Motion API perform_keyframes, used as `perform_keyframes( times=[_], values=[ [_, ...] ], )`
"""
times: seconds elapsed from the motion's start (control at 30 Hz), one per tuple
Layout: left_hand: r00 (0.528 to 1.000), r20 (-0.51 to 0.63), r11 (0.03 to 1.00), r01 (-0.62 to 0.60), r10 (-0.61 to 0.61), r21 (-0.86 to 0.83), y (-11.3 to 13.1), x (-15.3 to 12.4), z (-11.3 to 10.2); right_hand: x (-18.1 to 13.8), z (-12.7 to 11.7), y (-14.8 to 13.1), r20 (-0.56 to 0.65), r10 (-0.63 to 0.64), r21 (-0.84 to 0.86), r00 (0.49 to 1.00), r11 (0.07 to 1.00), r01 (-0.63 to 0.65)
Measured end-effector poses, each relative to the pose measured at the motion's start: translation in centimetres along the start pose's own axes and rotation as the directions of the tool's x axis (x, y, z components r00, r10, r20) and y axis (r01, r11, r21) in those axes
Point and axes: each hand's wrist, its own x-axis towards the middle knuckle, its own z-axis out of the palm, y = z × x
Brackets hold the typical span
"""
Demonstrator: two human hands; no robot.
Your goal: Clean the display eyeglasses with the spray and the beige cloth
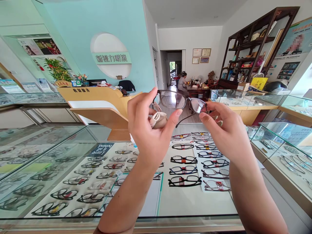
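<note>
Our left hand [147,122], cloth [158,120] in palm, and right hand [225,130] pinch the glasses [187,97] at either end above the near counter [192,203]. A slipping thumb [207,121] could smudge the right lens [198,105] or drop them.

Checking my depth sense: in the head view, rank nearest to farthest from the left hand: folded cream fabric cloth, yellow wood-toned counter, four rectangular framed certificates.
1. Folded cream fabric cloth: held in the left hand.
2. Yellow wood-toned counter: beyond, to the left.
3. Four rectangular framed certificates: far white wall, right of centre.
</note>
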Motion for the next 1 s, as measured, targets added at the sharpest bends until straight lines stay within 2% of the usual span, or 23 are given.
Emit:
perform_keyframes(
  times=[0.33, 0.47, 0.6, 0.67, 0.83, 1.0],
  values=[
    [1.000, -0.007, 0.993, 0.023, -0.024, -0.113, 0.2, 0.0, 0.1, 0.1, 0.0, 0.2, 0.008, -0.012, 0.017, 1.000, 1.000, 0.011],
    [0.997, -0.010, 0.990, 0.070, -0.072, -0.126, 0.0, 0.1, 0.0, 0.0, 0.3, 0.2, -0.089, -0.071, 0.042, 0.993, 0.996, 0.075],
    [0.986, 0.029, 0.975, 0.165, -0.162, -0.147, -0.8, 0.2, 0.4, -0.3, 1.0, -0.3, -0.278, -0.151, 0.003, 0.949, 0.987, 0.158],
    [0.982, 0.058, 0.967, 0.187, -0.180, -0.172, -1.4, 0.2, 0.9, -0.5, 1.3, -0.6, -0.332, -0.193, -0.024, 0.923, 0.980, 0.197],
    [0.982, 0.073, 0.955, 0.187, -0.175, -0.231, -2.3, -0.2, 2.1, -0.9, 1.6, -0.9, -0.368, -0.273, -0.119, 0.889, 0.962, 0.246],
    [0.962, 0.123, 0.908, 0.271, -0.244, -0.319, -2.2, -0.2, 2.3, -1.0, 2.0, -0.9, -0.399, -0.378, -0.183, 0.835, 0.926, 0.331]
  ],
)
